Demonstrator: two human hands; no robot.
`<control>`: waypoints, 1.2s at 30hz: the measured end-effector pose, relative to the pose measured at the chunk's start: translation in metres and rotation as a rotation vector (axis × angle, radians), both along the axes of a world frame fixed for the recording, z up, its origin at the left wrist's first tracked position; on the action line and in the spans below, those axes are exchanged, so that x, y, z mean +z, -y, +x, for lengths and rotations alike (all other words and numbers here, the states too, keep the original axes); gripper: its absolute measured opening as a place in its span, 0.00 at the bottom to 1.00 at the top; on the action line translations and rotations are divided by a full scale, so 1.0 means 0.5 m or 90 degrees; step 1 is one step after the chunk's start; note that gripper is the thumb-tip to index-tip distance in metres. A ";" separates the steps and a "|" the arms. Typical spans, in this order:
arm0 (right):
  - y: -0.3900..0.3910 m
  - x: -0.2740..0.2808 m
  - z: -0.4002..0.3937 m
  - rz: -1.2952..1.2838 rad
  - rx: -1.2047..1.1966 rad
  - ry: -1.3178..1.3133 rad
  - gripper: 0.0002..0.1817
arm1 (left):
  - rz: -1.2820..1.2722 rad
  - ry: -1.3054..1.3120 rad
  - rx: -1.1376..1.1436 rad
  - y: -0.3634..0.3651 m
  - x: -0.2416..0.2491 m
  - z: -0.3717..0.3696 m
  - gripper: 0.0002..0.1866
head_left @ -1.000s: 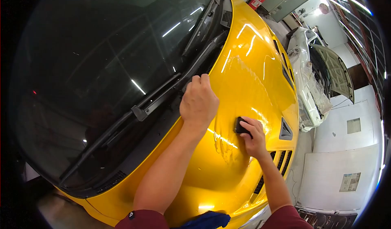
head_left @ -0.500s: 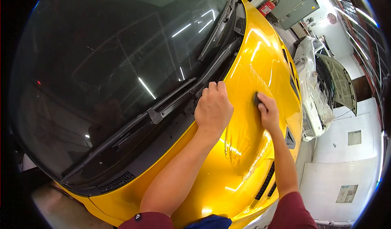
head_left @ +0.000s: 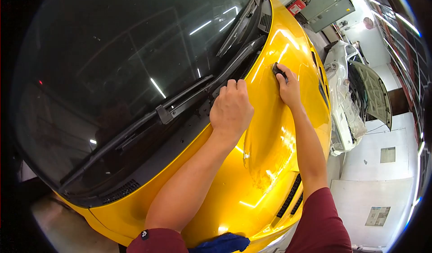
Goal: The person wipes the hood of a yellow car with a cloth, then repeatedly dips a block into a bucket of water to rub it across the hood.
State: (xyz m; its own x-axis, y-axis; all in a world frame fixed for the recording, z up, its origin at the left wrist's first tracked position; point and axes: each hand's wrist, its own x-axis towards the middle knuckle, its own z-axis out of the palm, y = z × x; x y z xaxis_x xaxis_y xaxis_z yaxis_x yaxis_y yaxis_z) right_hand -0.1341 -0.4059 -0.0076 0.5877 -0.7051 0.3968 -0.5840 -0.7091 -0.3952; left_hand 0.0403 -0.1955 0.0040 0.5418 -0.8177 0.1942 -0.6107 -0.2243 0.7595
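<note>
A small dark applicator block (head_left: 277, 71) is pinched in my right hand (head_left: 289, 87), its face against the glossy yellow hood (head_left: 216, 208) of a car. My left hand (head_left: 231, 107) is closed with its fingers curled down at the hood's rear edge, beside the black cowl; whatever lies under the fingers is hidden. Wet-looking streaks (head_left: 272, 174) mark the paint between my forearms and nearer to me. On the near part of the hood lies a crumpled blue cloth (head_left: 221, 243).
To the left are the dark windshield (head_left: 112, 59) and wiper arms (head_left: 166, 111). Black vents (head_left: 289, 197) break the hood's right side. Beyond stands a white car (head_left: 344, 100) with its hood raised. A red box (head_left: 297, 6) and a grey cabinet (head_left: 327, 8) are at the back.
My right hand has slid the dark block forward along the hood, away from me. The streaks it passed look thinner. My left hand stays at the rear edge, and the view has shifted slightly.
</note>
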 end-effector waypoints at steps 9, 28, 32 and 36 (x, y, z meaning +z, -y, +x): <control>-0.120 -0.011 -0.043 -0.061 0.112 -0.025 0.19 | -0.009 -0.015 0.006 0.002 -0.001 0.000 0.07; -0.262 -0.020 -0.031 -0.029 -0.014 -0.016 0.18 | -0.005 -0.054 -0.005 -0.004 0.004 0.004 0.10; -0.553 -0.008 -0.178 -0.048 0.099 -0.105 0.25 | 0.006 -0.056 -0.001 -0.001 0.008 0.005 0.10; -0.440 -0.021 -0.228 -0.017 0.150 -0.101 0.24 | 0.008 -0.083 -0.009 -0.004 0.013 0.005 0.10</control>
